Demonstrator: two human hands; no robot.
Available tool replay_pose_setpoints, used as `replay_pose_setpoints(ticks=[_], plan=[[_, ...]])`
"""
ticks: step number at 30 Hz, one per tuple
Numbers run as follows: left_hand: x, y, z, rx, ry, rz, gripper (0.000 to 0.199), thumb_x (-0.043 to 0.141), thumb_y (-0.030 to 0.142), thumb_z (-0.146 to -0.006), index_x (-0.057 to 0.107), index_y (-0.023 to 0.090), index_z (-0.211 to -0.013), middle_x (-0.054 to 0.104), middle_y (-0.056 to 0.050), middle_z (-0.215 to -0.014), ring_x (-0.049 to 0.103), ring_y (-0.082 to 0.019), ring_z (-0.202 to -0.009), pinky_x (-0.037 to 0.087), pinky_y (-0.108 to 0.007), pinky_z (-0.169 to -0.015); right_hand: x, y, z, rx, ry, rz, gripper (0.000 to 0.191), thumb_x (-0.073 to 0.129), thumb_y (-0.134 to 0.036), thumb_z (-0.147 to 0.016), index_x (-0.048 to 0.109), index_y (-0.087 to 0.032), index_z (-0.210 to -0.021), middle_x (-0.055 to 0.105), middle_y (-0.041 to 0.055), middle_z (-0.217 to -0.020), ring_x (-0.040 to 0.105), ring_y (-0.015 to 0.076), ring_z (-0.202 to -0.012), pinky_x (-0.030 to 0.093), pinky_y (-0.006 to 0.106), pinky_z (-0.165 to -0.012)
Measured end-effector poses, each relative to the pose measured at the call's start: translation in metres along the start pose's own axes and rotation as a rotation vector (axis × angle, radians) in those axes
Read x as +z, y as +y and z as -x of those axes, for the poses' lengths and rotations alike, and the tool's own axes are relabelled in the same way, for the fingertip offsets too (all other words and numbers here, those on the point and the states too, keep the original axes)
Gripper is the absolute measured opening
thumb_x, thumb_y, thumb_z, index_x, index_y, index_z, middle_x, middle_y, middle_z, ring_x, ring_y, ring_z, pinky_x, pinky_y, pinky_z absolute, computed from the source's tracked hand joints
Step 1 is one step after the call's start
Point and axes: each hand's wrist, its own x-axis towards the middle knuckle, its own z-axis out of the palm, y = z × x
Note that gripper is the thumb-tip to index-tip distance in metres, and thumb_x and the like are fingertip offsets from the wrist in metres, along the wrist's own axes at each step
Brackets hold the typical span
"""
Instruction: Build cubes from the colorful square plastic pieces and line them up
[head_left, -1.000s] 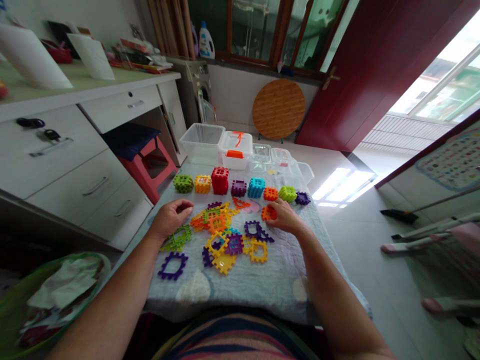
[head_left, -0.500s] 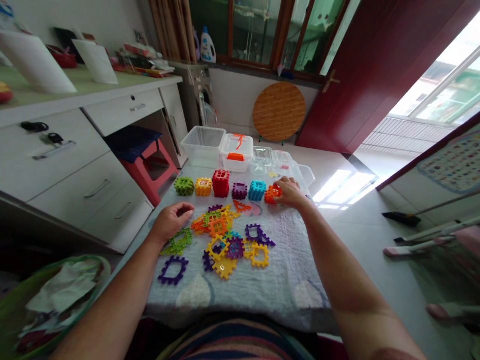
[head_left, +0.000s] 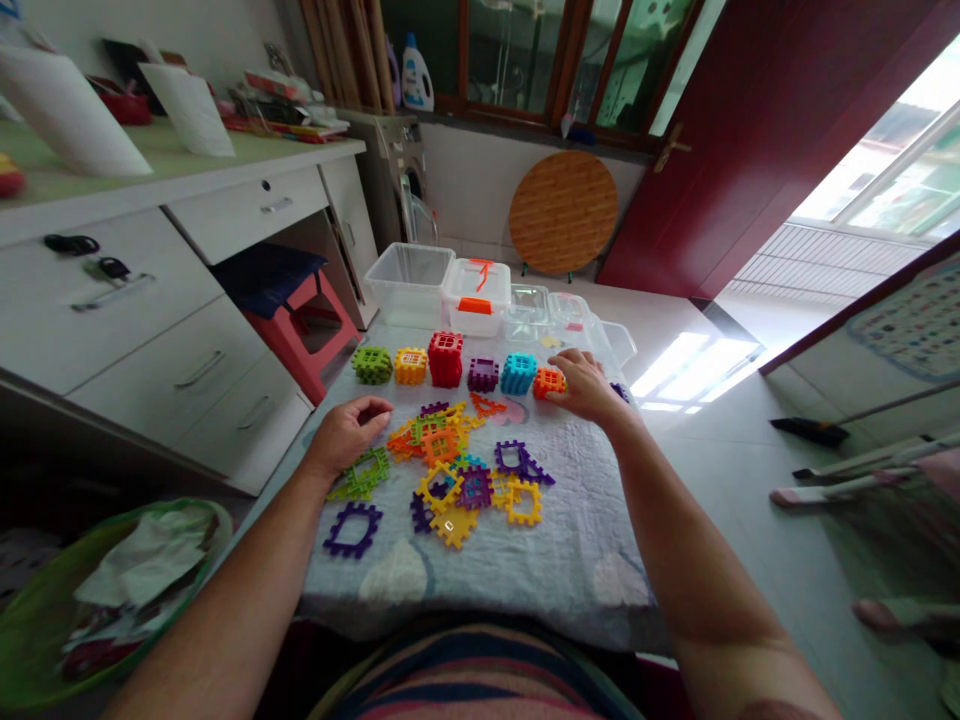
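Observation:
My right hand (head_left: 586,385) is at the right end of a row of stacked plastic pieces, its fingers touching the orange stack (head_left: 549,382). To the left stand stacks in blue (head_left: 518,373), purple (head_left: 484,375), red (head_left: 445,360), yellow (head_left: 411,366) and green (head_left: 372,365). My left hand (head_left: 349,432) hovers at the left of a loose pile, fingers curved and apart, nothing in it. The pile holds an orange piece (head_left: 439,447), a yellow plate (head_left: 454,526) and a purple piece (head_left: 475,488). A purple frame (head_left: 353,529) lies nearest the front left.
Behind the row stand an open clear bin (head_left: 411,290), a lidded box with orange latches (head_left: 477,300) and smaller clear containers (head_left: 527,312). A red stool (head_left: 306,315) and green basket (head_left: 30,610) are at the left.
The view has shifted slightly, so the table and pieces appear a little higher. My right hand's fingers have lifted slightly off the top of the orange stack. My left hand has hardly moved.

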Motion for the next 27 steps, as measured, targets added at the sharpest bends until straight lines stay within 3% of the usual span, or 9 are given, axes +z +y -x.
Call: replay_pose_setpoints(ticks=[3, 7, 12, 18, 22, 27], plan=[[0.0, 0.005, 0.001, -0.003, 0.008, 0.016, 0.038, 0.063, 0.051, -0.068, 0.069, 0.018, -0.085, 0.071, -0.003, -0.079, 0.064, -0.02, -0.075, 0.053, -0.029, -0.074, 0.005, -0.023, 0.033, -0.177, -0.083, -0.2, 0.04, 0.066, -0.023, -0.079, 0.063, -0.018, -0.118, 0.061, 0.0104, -0.113, 0.056, 0.0245, -0.105, 0.043, 0.038, -0.096], [0.001, 0.005, 0.002, 0.011, 0.019, 0.009, 0.036, 0.063, 0.049, -0.068, 0.07, 0.018, -0.085, 0.071, -0.003, -0.079, 0.064, -0.019, -0.073, 0.052, -0.027, -0.072, 0.026, -0.051, 0.065, -0.253, -0.188, -0.277, 0.05, 0.075, -0.032, -0.073, 0.063, -0.015, -0.118, 0.059, 0.0125, -0.114, 0.055, 0.0257, -0.105, 0.045, 0.039, -0.094], [0.001, 0.002, 0.002, 0.026, 0.033, -0.011, 0.036, 0.062, 0.048, -0.069, 0.07, 0.017, -0.086, 0.071, -0.003, -0.078, 0.064, -0.018, -0.072, 0.051, -0.027, -0.07, 0.043, -0.058, 0.069, -0.197, -0.119, -0.317, 0.038, 0.069, -0.024, -0.074, 0.066, -0.014, -0.11, 0.06, 0.0101, -0.103, 0.057, 0.0223, -0.095, 0.046, 0.035, -0.089], [0.001, 0.001, 0.002, 0.038, 0.018, -0.034, 0.036, 0.061, 0.048, -0.072, 0.069, 0.017, -0.088, 0.071, -0.003, -0.08, 0.063, -0.019, -0.074, 0.05, -0.028, -0.072, 0.046, -0.047, 0.067, -0.048, 0.002, -0.493, 0.022, 0.054, -0.031, -0.085, 0.068, -0.017, -0.094, 0.065, 0.0022, -0.08, 0.057, 0.0141, -0.067, 0.043, 0.025, -0.066], [0.001, 0.003, 0.003, 0.033, 0.017, -0.015, 0.036, 0.061, 0.047, -0.072, 0.069, 0.016, -0.088, 0.07, -0.003, -0.079, 0.063, -0.018, -0.072, 0.05, -0.028, -0.071, 0.053, -0.038, 0.069, 0.084, 0.102, -0.525, 0.037, 0.038, -0.035, -0.093, 0.062, -0.02, -0.07, 0.061, -0.0003, -0.063, 0.053, 0.0134, -0.057, 0.039, 0.025, -0.061], [0.002, 0.001, 0.003, 0.043, 0.014, 0.002, 0.036, 0.062, 0.047, -0.071, 0.069, 0.016, -0.088, 0.07, -0.003, -0.078, 0.063, -0.018, -0.073, 0.051, -0.028, -0.071, 0.066, -0.029, 0.066, 0.198, 0.205, -0.497, 0.03, 0.044, -0.036, -0.089, 0.065, -0.021, -0.075, 0.06, 0.0001, -0.06, 0.054, 0.0158, -0.057, 0.039, 0.027, -0.06]])
